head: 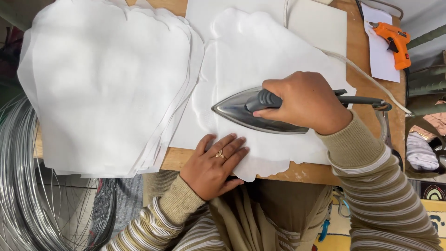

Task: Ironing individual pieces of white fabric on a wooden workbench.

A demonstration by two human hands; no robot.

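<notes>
Far left, a wire coil [18, 186] hung off the tabletop [186, 160] edge, untouched. Next over, a stack [107, 88] of white scalloped sheets sat on the tabletop, overhanging its near edge, apart from both hands.

My left hand [213, 165] lay flat, fingers spread, palm down on the near edge of the sheet [260, 51] being worked. It was pinning the sheet, not pinching anything. A ring showed on one finger.

The sheet lay centre on the tabletop over a white pad [320, 23], just beside the stack, its scalloped near edge hanging slightly past the tabletop.

My right hand [302, 100] was wrapped tight around the handle of the iron [241, 111], fingers closed over the grip. The iron sat sole down on the sheet, nose pointing left toward the stack, its cord [367, 76] trailing off to the right.

Far right, an orange glue gun [395, 42] rested on a paper, well apart from the hands.

My read: pressing step was mid-way, iron on the near half of the sheet. The next stroke looked to call for keeping the left hand clear of the nose while holding the sheet flat, and moving the iron steadily so no spot scorched or creased. Whether the far half was already pressed, I couldn't tell.
</notes>
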